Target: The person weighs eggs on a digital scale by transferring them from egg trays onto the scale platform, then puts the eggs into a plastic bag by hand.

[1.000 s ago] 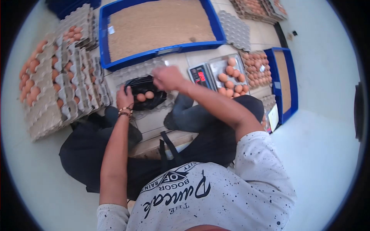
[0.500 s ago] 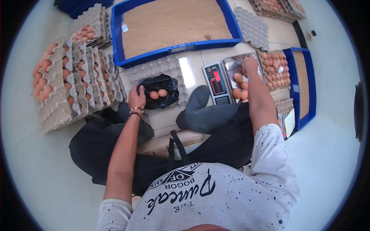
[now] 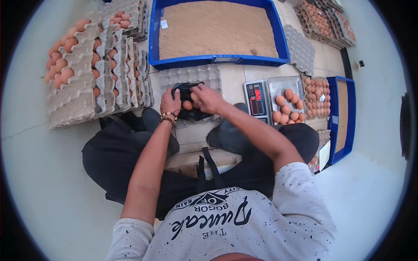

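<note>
A black plastic bag (image 3: 188, 115) lies on an empty grey egg tray (image 3: 213, 73) between my boots. My left hand (image 3: 170, 102) grips the bag's left edge with its fingers closed. Inside the bag's mouth rests a brown egg (image 3: 187, 105). My right hand (image 3: 208, 99) is at the bag's right side, fingers closed around another egg (image 3: 194, 96). To the right stands a digital scale (image 3: 255, 99) with lit red digits. Several loose eggs (image 3: 285, 109) lie on its metal pan (image 3: 272, 89).
Stacked trays of eggs (image 3: 78, 87) rise close on my left. A blue tub (image 3: 217, 61) of brown grainy material stands ahead, and a second blue tub (image 3: 334, 117) is at far right. A full egg tray (image 3: 316, 95) sits beyond the scale.
My right hand has moved left from the scale pan to the bag with an egg in it. My left hand stays on the bag. The view has shifted slightly.
</note>
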Motion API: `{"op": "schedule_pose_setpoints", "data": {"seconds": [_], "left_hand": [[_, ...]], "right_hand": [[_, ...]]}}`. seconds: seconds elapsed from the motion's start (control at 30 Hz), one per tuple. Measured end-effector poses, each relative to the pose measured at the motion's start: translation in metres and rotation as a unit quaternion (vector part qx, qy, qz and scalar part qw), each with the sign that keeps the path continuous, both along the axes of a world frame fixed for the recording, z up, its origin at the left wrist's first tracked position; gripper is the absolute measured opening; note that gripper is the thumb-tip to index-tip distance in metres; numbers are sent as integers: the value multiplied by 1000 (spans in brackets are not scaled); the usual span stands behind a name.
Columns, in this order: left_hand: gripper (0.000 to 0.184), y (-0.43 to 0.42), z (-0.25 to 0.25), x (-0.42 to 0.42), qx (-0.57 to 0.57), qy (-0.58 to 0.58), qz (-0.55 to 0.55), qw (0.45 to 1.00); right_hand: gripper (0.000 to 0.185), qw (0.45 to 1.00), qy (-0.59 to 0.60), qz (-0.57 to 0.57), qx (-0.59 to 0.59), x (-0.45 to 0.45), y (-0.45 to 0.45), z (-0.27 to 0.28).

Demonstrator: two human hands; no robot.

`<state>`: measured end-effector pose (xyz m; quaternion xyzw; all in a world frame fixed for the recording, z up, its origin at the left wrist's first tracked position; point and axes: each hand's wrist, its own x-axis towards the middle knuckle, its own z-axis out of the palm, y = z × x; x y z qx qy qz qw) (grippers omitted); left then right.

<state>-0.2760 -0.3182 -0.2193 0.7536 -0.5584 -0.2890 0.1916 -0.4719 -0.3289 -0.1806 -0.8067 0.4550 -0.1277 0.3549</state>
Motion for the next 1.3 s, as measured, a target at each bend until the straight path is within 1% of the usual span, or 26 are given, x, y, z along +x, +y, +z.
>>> {"op": "schedule_pose_setpoints", "data": {"seconds": [0.07, 0.17, 0.2, 0.27, 0.3, 0.33, 0.37, 0.43, 0.47, 0.5, 0.53, 0.57, 0.6, 0.63, 0.7, 0.8, 0.83, 0.93, 0.97, 1.0, 1.1, 1.13, 1.2, 1.23, 1.27, 1.3], "left_hand": [[41, 2, 0, 2, -5, 5, 8, 1000], [40, 2, -4, 11, -14, 24, 9, 1000], [40, 1, -8, 7, -17, 41, 1, 999], [43, 1, -21, 4, -85, 31, 14, 996], [43, -1, -14, 4, -46, 44, 10, 998], [42, -2, -12, 3, -44, 40, 4, 998], [41, -2, -24, 4, -59, 37, 18, 997], [40, -2, -27, 7, -56, 26, 15, 998], [40, -2, -14, 5, -40, 25, 10, 999], [40, 0, -18, 7, -39, 24, 11, 999], [40, -1, -22, 8, -41, 22, 11, 999], [41, -2, -20, 6, -33, 24, 4, 999], [41, -2, -17, 5, -23, 26, -2, 999], [42, -1, -14, 5, -12, 26, -7, 1000], [42, 1, -8, 0, -27, 21, -14, 999], [41, 2, -18, -2, -34, 18, -11, 999], [41, 1, -21, -1, -35, 16, -4, 999], [41, 3, -7, -8, -48, 9, -1, 999], [42, 3, 2, -9, -24, 20, -3, 1000], [43, 4, -6, -5, -44, 16, 0, 999], [44, 2, -23, 3, -46, 26, 14, 999], [43, 2, -26, 3, -43, 29, 23, 998], [40, 0, -5, -6, -45, 65, 49, 996], [38, -1, 4, -10, -56, 58, 64, 995], [38, -2, 3, -9, -51, 66, 73, 994], [38, -3, 0, -8, -48, 74, 81, 993]], "right_hand": [[42, 999, 45, 6, -7, 26, -1, -23], [31, 996, 72, -34, -33, 40, -7, -55], [28, 997, 64, -13, -39, 40, -9, -63], [24, 997, 58, 15, -44, 33, -5, -74], [22, 994, 42, 38, -91, 24, -5, -64], [20, 988, 25, 61, -139, 13, -7, -39], [21, 989, 55, 54, -127, -1, -10, -5], [25, 986, 87, -10, -140, -46, -21, 26], [27, 981, 137, -58, -127, -78, -31, 29], [29, 969, 153, -181, -74, -114, -40, 21], [29, 948, 146, -250, -132, -155, -46, 16], [28, 907, 239, -342, -55, -191, -48, 23], [28, 880, 300, -365, -40, -239, -47, 9], [29, 854, 329, -402, -3, -269, -36, 20], [49, 792, 368, -475, 109, -306, -20, 26], [43, 769, 374, -490, 172, -313, -14, 10], [42, 773, 382, -476, 170, -312, -13, 6], [42, 788, 371, -481, 103, -326, -7, -37], [45, 801, 394, -435, 121, -325, -7, -33], [47, 812, 416, -387, 136, -323, -11, -29], [44, 822, 373, -423, 78, -287, -23, -4], [35, 835, 354, -422, 8, -270, -32, -2], [18, 844, 311, -417, -134, -223, -53, 5], [18, 906, 197, -367, -77, -192, -59, 28], [18, 948, 80, -309, -17, -158, -62, 46], [21, 963, 14, -256, -78, -130, -61, 20]]}}
